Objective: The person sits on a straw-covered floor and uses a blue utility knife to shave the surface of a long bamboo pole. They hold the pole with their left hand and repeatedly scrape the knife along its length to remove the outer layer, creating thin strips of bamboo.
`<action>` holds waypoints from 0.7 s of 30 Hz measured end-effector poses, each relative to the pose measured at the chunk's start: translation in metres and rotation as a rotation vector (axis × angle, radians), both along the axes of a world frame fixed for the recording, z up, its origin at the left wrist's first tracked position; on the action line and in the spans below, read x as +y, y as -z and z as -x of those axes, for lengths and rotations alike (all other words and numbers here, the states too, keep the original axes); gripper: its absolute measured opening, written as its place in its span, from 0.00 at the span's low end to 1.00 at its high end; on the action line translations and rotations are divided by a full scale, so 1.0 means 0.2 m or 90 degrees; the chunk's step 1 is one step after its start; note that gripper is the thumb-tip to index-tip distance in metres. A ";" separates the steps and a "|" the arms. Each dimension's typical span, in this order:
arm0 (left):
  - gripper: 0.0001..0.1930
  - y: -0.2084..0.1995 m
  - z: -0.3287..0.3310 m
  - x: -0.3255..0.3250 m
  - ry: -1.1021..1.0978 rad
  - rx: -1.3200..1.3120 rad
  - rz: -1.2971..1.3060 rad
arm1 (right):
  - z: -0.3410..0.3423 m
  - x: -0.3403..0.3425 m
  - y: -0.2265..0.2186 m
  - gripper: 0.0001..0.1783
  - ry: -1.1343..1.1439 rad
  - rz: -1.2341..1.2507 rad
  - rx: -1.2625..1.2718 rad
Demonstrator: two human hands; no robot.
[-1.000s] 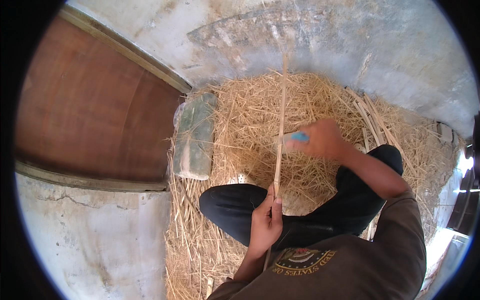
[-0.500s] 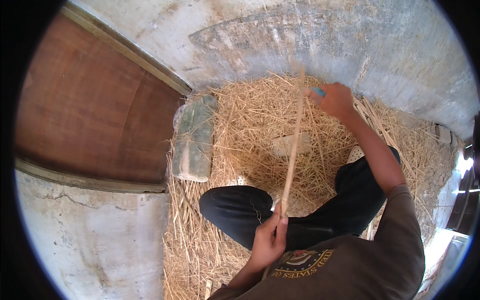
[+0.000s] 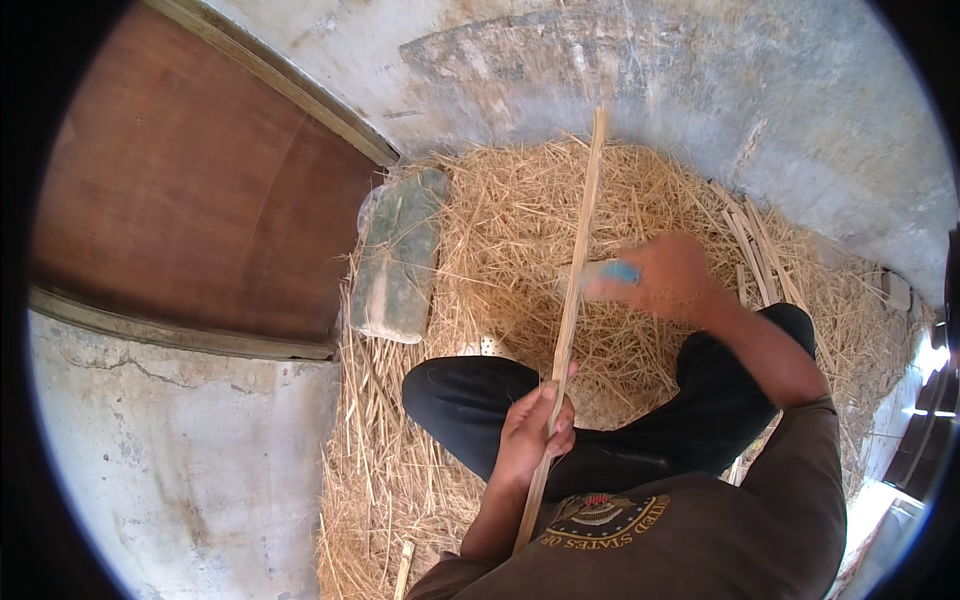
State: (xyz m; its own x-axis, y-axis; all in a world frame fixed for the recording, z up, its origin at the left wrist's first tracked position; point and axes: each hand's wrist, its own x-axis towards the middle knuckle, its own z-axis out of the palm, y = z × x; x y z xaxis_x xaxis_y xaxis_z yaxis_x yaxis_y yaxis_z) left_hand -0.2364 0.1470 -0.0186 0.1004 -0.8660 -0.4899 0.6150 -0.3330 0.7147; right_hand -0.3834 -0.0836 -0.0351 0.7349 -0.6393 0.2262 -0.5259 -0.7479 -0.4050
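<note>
My left hand [image 3: 537, 430] is closed round a long pale bamboo strip [image 3: 582, 240] above my lap. The strip slants upward, its far end in front of the wall and its near end against my shirt. My right hand [image 3: 678, 283], smeared by motion, is closed on a small tool with a blue part [image 3: 620, 271]. Blur hides what kind of tool it is. It lies close to the right side of the strip, around mid-length; whether it touches cannot be made out.
Straw-like shavings [image 3: 520, 215] cover the floor round my bent legs [image 3: 470, 400]. A greenish block [image 3: 400, 255] lies at the left beside a brown door panel [image 3: 210, 200]. More strips [image 3: 755, 245] lie at the right. A stained wall [image 3: 680, 70] stands beyond.
My right hand has come down toward me along the strip with the blue tool. The strip now reaches below my left hand, whose fingers are wrapped round it differently.
</note>
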 end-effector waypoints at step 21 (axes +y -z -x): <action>0.18 -0.06 0.04 -0.07 0.086 -0.459 0.020 | -0.05 0.14 0.02 0.36 -0.090 0.042 -0.119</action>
State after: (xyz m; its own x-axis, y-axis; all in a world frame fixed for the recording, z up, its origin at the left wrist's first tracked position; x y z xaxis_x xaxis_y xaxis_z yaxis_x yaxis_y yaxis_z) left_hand -0.2447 0.1329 -0.0072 0.2797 -0.9059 -0.3179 -0.0566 -0.3461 0.9365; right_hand -0.3728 -0.0546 -0.0381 0.7571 -0.5126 0.4050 -0.3351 -0.8369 -0.4328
